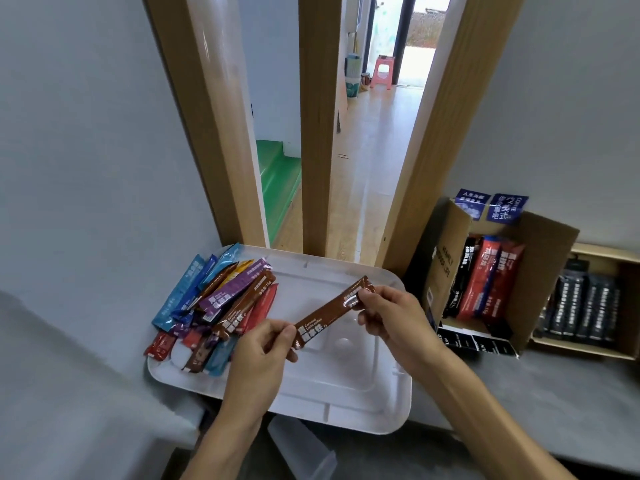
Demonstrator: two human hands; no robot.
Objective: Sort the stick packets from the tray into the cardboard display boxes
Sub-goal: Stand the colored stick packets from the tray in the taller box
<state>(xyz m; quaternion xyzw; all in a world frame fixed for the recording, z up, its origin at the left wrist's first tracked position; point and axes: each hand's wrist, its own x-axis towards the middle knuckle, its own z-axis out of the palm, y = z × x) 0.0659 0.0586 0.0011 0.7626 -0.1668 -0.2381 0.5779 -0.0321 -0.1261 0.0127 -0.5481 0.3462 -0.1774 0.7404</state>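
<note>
A brown stick packet [329,315] is held slantwise above the white tray [349,400]. My left hand [263,355] pinches its lower end and my right hand [391,317] pinches its upper end. A heap of several stick packets [214,299] in blue, purple, brown, red and yellow lies on the tray's left part. To the right stands an open cardboard display box [446,268] holding black, red and blue packets upright. Beside it, further right, a second cardboard box [588,310] holds dark grey packets.
The tray and boxes rest on a grey ledge [519,400]. Wooden posts [322,133] rise just behind the tray, with a hallway floor beyond them. A grey wall [86,168] stands on the left. A clear plastic container [304,448] sits below the tray's front edge.
</note>
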